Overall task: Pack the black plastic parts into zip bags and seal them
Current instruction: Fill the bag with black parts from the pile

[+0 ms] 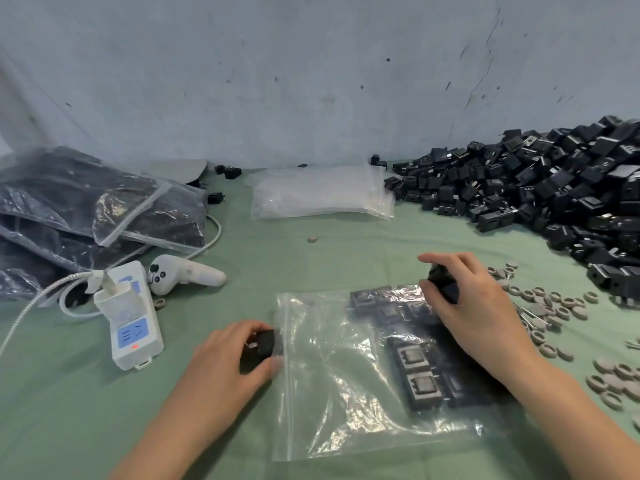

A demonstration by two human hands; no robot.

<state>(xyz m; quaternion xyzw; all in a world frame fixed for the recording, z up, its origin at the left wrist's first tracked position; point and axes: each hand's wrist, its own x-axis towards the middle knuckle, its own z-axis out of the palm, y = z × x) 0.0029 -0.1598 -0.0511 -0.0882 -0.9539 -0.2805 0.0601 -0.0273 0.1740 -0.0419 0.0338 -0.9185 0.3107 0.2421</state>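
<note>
A clear zip bag (332, 386) lies flat on the green table in front of me, its mouth toward the left. Several black plastic parts (415, 372) lie in rows inside its right half. My left hand (225, 362) grips a black part (260, 346) right at the bag's left edge. My right hand (474, 306) holds another black part (445, 284) above the bag's far right corner. A big heap of loose black parts (540, 192) fills the right rear of the table.
A stack of empty zip bags (322, 194) lies at the back centre. Filled bags (86, 209) pile up at the left. A white power strip (130, 317) with cable and a white controller (183, 273) sit left of my hands. Grey rings (554, 306) are scattered at the right.
</note>
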